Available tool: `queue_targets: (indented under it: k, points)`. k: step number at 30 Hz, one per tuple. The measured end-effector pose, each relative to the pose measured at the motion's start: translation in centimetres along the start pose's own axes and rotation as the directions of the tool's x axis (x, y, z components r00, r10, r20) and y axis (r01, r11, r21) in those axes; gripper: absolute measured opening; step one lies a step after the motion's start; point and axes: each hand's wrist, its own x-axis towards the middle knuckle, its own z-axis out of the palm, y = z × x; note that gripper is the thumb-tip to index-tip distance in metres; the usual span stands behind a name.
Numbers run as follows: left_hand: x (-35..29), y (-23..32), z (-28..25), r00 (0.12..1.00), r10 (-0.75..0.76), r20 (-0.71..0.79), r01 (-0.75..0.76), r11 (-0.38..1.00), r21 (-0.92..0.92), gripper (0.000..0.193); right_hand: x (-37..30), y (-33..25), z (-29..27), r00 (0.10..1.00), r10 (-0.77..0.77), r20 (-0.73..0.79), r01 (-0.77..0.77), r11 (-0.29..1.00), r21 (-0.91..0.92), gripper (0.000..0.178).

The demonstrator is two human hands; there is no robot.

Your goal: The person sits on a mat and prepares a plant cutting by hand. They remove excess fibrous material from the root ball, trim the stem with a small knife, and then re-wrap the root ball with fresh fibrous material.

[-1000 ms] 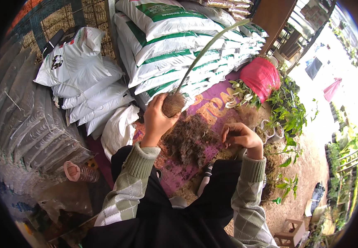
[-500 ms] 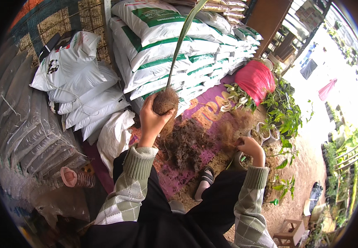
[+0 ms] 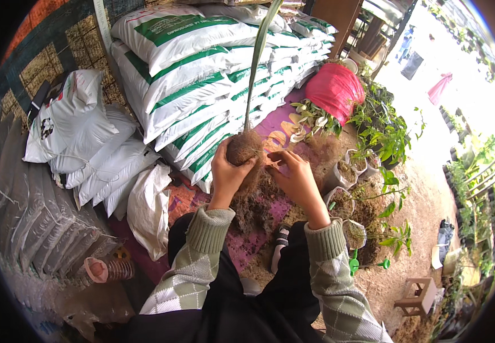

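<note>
My left hand (image 3: 228,174) is wrapped round a brown, hairy sprouted coconut (image 3: 244,147), held up in front of me. From its top rises a long green shoot (image 3: 253,80), which runs out past the upper edge of the view. Close against the coconut's right side is my right hand (image 3: 295,178), its fingers bent and thumb and forefinger pinching at the loose husk fibres. The strands between those fingertips are too fine to see clearly. Below both hands a heap of dark torn fibre (image 3: 253,212) lies on a purple printed sheet (image 3: 239,246).
White and green sacks (image 3: 184,91) are stacked ahead; white sacks (image 3: 99,154) and grey bags (image 3: 36,211) stand left. At right are a red bundle (image 3: 334,91), potted seedlings (image 3: 353,231), a green plastic piece (image 3: 354,263) and a small stool (image 3: 419,296). My sandalled foot (image 3: 279,248) is below.
My right hand has moved left and up from the fibre pile to the coconut's side. The left hand still holds the coconut. The view has shifted a little to the right.
</note>
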Motion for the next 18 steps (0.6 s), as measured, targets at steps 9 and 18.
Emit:
queue_targets:
  k: [9,18]
  points:
    - [-0.3,-1.0,2.7,0.997,-0.064,0.046,0.071,0.986,-0.150,0.063,2.1,-1.1,1.7,0.991,0.089,-0.100,-0.038,0.901,0.431,0.013]
    - [-0.5,-1.7,1.9,0.988,-0.137,0.074,0.152,0.950,-0.272,0.061,1.6,-2.4,-0.2,0.937,0.158,0.312,-0.340,0.616,0.711,0.013]
